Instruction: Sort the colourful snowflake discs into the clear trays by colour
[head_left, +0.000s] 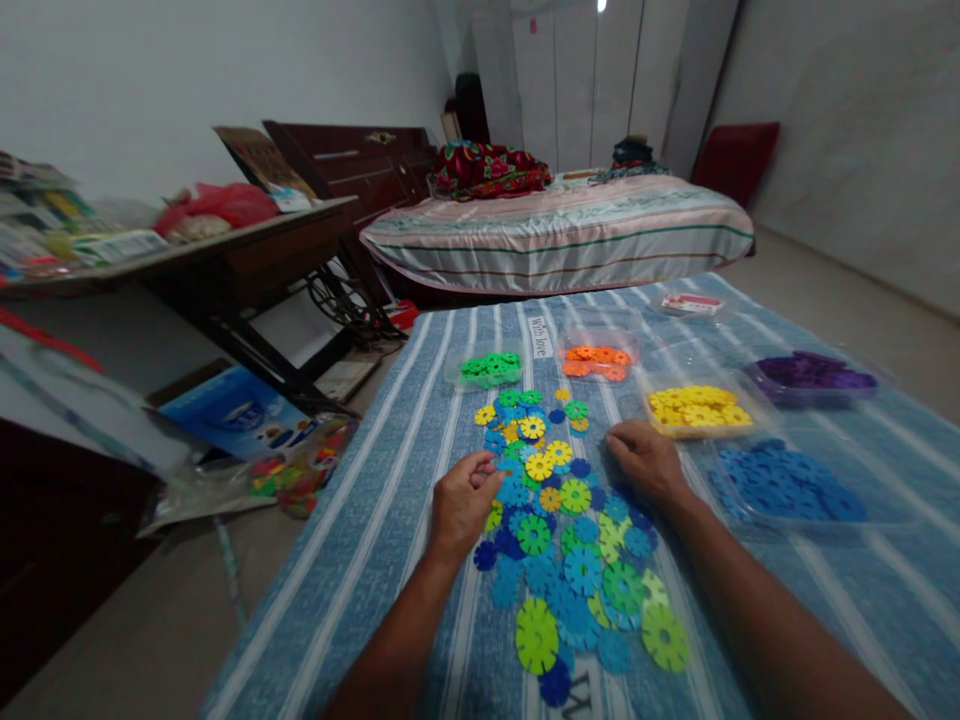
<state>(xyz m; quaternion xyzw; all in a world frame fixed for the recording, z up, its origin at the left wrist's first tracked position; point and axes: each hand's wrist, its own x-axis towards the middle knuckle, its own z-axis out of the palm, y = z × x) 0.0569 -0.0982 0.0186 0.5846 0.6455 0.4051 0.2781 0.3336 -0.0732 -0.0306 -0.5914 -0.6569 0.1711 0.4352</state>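
Note:
A pile of notched plastic discs (583,568) in blue, green and yellow spreads across the middle of the striped cloth. My left hand (466,492) is at the pile's left edge, thumb and fingers pinched together; whatever may be between them is too small to make out. To the right of the pile, my right hand (646,458) rests with its fingers curled under, hiding the palm. Just beyond it stands a clear container of yellow discs (699,408). Blue discs (787,482) fill another clear container at the right.
Farther back are containers of green discs (491,368), orange discs (597,362) and purple discs (814,372). A clear lid-like piece with a label (691,304) lies at the far edge. Beyond is a bed (555,235); a cluttered wooden table (247,235) stands left.

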